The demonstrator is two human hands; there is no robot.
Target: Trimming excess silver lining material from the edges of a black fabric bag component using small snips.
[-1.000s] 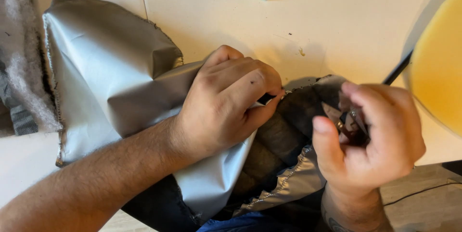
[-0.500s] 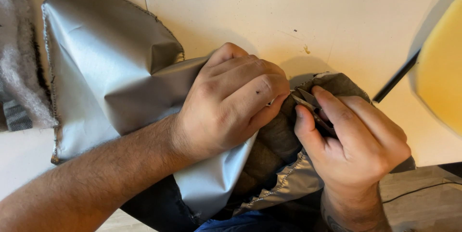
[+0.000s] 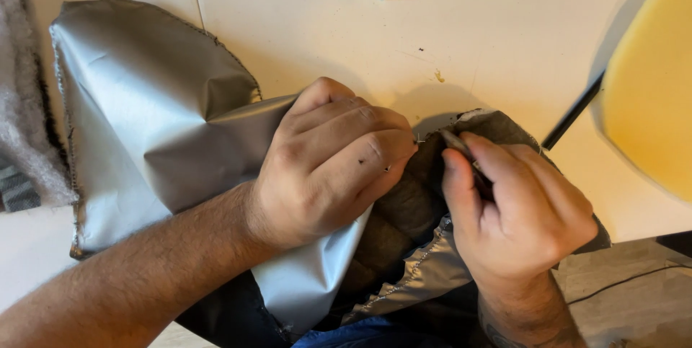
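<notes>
Single head-worn view: I see the scene from above and close in, facing steeply down onto a white table. The wearer's forearms enter from the bottom edge; the table's far side lies toward the top. I have no second view to compare.

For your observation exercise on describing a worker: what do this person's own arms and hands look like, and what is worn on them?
Both hands are bare, no gloves or rings visible. The left hand joins a hairy, sleeveless forearm. The right hand shows a dark tattoo at the wrist. No watch or bracelet shows.
</notes>
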